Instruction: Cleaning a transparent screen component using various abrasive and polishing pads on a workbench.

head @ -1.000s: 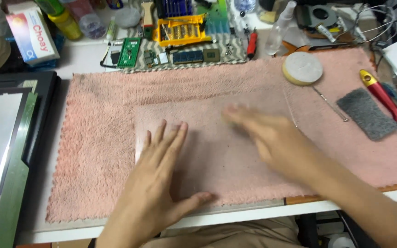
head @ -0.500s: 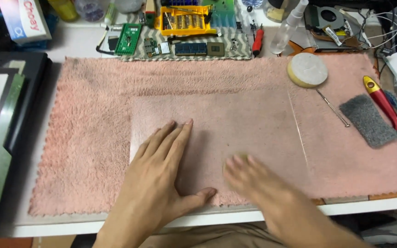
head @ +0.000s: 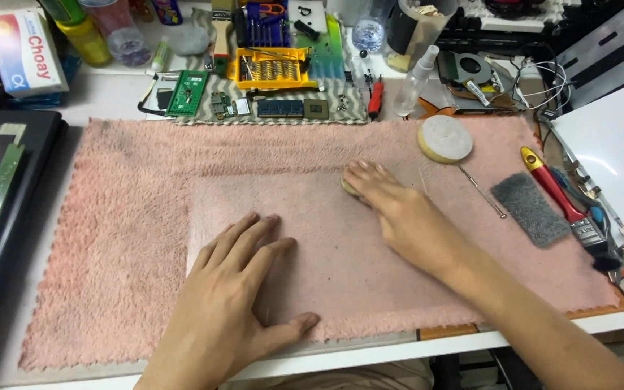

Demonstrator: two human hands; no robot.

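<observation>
A clear plastic sheet (head: 312, 238) is lying flat on the pink towel (head: 110, 217). The left hand (head: 236, 296), grip spread open, is pinning it, while the right hand (head: 399, 209) is pressing a small pad (head: 348, 188) under flat fingers.

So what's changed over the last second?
The right hand swept from the clear sheet's near edge up to its far edge, pressing a small pad. The left hand stayed flat on the sheet; the towel and tools stayed put.

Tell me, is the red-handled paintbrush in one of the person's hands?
No, the paintbrush lies on the pink towel, apart from both hands.
</observation>
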